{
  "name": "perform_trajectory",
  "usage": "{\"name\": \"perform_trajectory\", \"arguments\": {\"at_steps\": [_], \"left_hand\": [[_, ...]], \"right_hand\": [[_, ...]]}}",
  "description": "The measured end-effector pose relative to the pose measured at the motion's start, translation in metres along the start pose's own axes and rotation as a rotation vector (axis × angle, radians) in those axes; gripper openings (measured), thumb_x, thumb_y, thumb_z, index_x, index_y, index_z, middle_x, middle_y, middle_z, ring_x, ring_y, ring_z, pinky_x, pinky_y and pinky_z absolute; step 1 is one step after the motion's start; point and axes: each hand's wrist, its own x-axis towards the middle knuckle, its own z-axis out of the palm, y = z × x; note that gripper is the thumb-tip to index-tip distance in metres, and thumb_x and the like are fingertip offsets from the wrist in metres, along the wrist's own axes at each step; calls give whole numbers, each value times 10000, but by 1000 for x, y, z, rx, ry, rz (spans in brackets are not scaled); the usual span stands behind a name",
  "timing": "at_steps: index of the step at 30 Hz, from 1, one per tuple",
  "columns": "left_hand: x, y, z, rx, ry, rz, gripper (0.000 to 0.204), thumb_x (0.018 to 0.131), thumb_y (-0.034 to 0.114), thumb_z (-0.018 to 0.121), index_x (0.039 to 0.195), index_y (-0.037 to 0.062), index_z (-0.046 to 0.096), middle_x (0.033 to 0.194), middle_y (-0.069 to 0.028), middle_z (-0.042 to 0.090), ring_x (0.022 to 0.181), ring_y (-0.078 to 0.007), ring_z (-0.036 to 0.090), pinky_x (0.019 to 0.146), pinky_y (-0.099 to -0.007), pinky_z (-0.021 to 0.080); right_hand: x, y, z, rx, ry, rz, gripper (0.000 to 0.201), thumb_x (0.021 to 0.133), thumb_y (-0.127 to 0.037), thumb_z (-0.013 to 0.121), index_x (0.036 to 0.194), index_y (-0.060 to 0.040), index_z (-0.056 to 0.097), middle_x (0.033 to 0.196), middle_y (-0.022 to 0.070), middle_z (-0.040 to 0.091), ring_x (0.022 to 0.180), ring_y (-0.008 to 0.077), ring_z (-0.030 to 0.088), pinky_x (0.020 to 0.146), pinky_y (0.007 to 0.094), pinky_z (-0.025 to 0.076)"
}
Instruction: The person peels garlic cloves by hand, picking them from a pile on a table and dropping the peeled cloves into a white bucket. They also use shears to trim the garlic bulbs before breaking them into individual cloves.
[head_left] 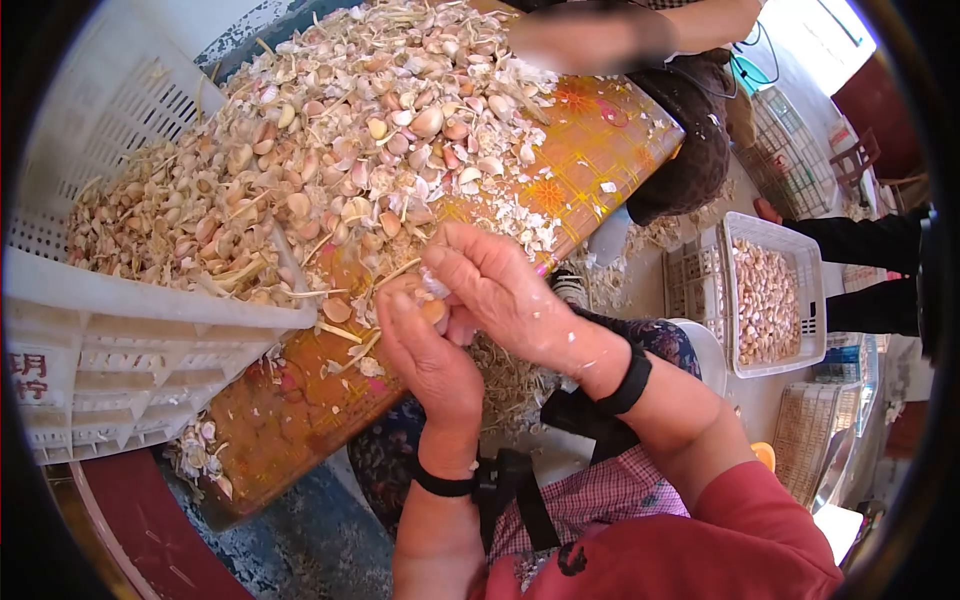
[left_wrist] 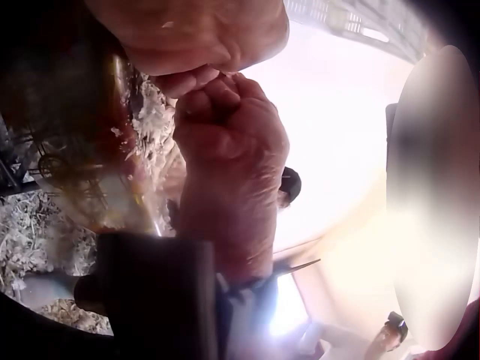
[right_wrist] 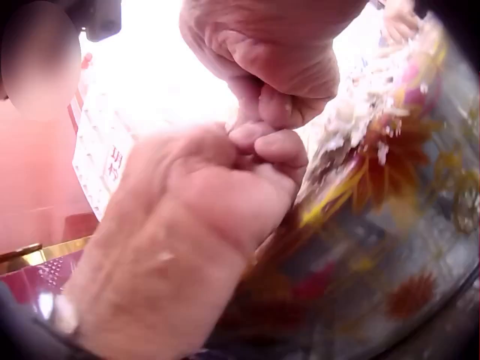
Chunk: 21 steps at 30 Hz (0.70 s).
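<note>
Close together over the table edge, my left hand [head_left: 430,350] and right hand [head_left: 500,290] work on one garlic clove [head_left: 434,311]. The left fingers and thumb grip the tan clove from below. Pinched in the right thumb and fingertips is a whitish bit of papery skin [head_left: 434,284] at the clove's top. Both wrist views show the fingertips of the two hands meeting, with the clove hidden behind them. Just beyond the hands, a large heap of garlic cloves [head_left: 330,170], mixed with loose skins and dry stalks, covers much of the orange patterned table [head_left: 300,425].
A white plastic crate [head_left: 150,350] leans at the left against the heap. Across the table another person's arm [head_left: 705,25] reaches over it. On the floor to the right stands a white crate [head_left: 814,262] of cloves, with more crates [head_left: 800,430] near it.
</note>
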Motion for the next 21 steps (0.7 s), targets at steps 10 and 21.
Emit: {"name": "perform_trajectory", "arguments": {"at_steps": [10,21], "left_hand": [[9,12,-12,-332,-183,-109,307,1025,378,378,1015,78,443,754,-21,443,625,-106,423,548,-235,350],[2,12,-9,157,-203,111,208,1033,233,385,1061,55,490,760,16,502,586,-31,425,509,-196,367]], "right_hand": [[0,-26,-41,-1232,-180,-594,152,858,-141,657,922,-6,629,780,79,618,681,164,609,600,296,483],[-7,-24,-21,-1057,-98,-543,143,789,-138,636,803,-22,554,739,147,536,743,367,574,646,447,466]]}}
